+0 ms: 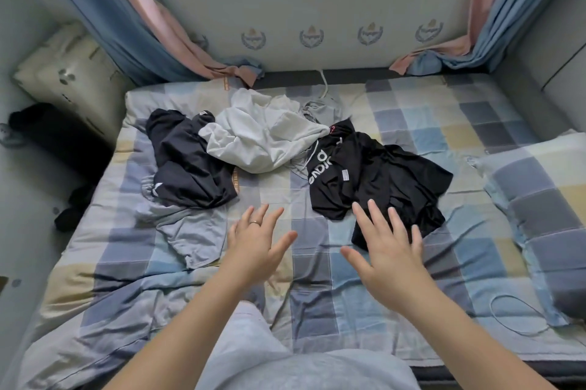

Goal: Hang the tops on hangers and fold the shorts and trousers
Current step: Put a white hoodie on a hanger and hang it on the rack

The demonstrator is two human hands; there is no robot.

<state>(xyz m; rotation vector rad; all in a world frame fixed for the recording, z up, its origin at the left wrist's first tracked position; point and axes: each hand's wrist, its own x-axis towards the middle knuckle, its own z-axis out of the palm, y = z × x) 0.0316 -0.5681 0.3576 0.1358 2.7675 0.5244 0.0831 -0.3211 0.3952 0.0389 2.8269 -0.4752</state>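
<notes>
Step in hand (judged): sorting, first pick from the pile. No garment is hung or folded yet, and no hangers are in view.

Pile, left to right:
- Navy garment (187, 167), crumpled, with a white mark at its lower left edge.
- Pale grey-blue garment (190, 231) lies just below it and partly under it, nearest the person.
- Left hand (257, 240) has its fingers spread and straight and holds nothing. It hovers over bare sheet between the grey-blue piece and the black one.
- White garment (263, 136), bunched at the centre of the pile, overlaps the navy piece.
- Right hand (390, 259) is also spread wide and empty. Its fingertips are over the near hem of the black garment (380, 180), which has white lettering. I cannot tell whether they touch it.

Method note: the black piece is closest to the right hand.
- Pinch it at one edge and lift it clear, since its far side sits under the white garment's cords.
- Shake it out to tell whether it is a top or shorts before committing.
- Smooth it flat on the open sheet in front.

Surface and room, left to right:
- Cream pillow (69, 72) stands against the left wall.
- Blue-and-pink curtain (126, 25) trails onto the bed.
- Checked sheet (317, 278) is soft and wrinkled, so folds will need pressing down.
- Back wall panel (342, 2) carries a row of crests.
- Checked pillow (545, 199) is at the right edge.
- A thin white cable (507, 316) loops just in front of it.
</notes>
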